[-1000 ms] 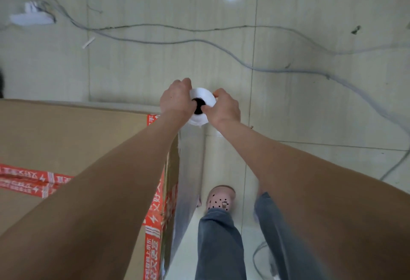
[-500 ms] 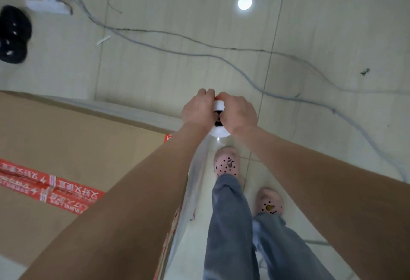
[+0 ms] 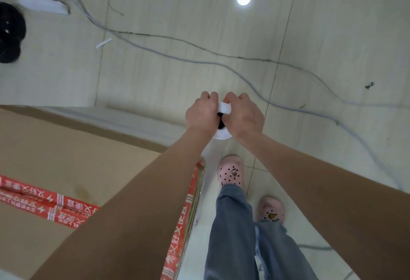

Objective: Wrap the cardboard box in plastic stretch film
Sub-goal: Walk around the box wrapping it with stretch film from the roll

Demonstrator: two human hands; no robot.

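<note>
A large cardboard box (image 3: 66, 160) with red printed tape fills the lower left. Just past its right corner I hold a white roll of stretch film (image 3: 223, 134) upright, seen from above with its dark core showing. My left hand (image 3: 200, 116) and my right hand (image 3: 245, 116) are both closed around the top of the roll, knuckles nearly touching. Clear film (image 3: 206, 153) runs from the roll down along the box's right side, and a pale sheet of film covers the box's far side (image 3: 133, 116).
Grey cables (image 3: 244, 75) trail across the tiled floor ahead and to the right. A white power strip (image 3: 43, 2) and a black object (image 3: 10, 33) lie at the far left. My feet in pink clogs (image 3: 230, 173) stand beside the box's right edge.
My hands have closed in over the roll's top, hiding most of it. I have stepped forward along the box's right side, and the box corner now sits lower in view.
</note>
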